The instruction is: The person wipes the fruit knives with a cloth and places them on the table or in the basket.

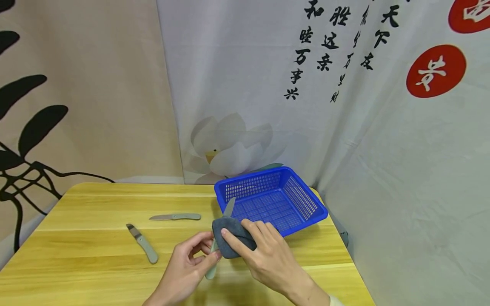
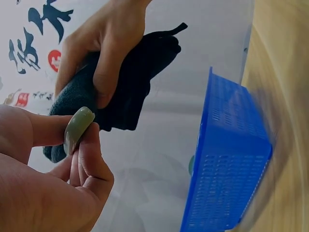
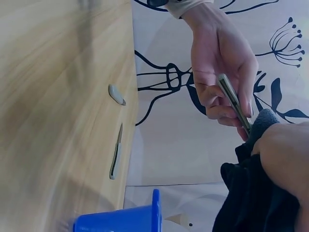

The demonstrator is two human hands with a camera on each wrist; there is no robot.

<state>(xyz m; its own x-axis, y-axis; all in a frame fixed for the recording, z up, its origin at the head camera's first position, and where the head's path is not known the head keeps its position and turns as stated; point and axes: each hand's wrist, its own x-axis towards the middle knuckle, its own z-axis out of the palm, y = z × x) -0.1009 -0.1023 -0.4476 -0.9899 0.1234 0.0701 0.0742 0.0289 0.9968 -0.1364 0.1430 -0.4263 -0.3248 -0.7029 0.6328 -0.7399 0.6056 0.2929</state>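
Note:
My left hand (image 1: pixel 183 265) pinches the pale green handle of a folding knife (image 1: pixel 210 272) between thumb and fingers. The knife points up and away, its blade tip showing beyond a dark grey-blue cloth (image 1: pixel 229 250). My right hand (image 1: pixel 269 257) grips this cloth, which is folded over the middle of the knife and hides where blade and handle meet. In the left wrist view, the handle's end (image 2: pixel 79 126) faces the camera, and the bunched cloth (image 2: pixel 133 79) hangs from the right hand (image 2: pixel 113 36). Both hands are above the table in the wrist views.
A blue plastic basket (image 1: pixel 306 223) stands at the table's back right, just beyond the hands. Two more pale-handled knives lie on the wooden table (image 1: pixel 88 263) to the left: one knife (image 1: pixel 183 216) crosswise, another knife (image 1: pixel 145 246) slanted, with a shorter exposed blade. Printed curtains hang behind.

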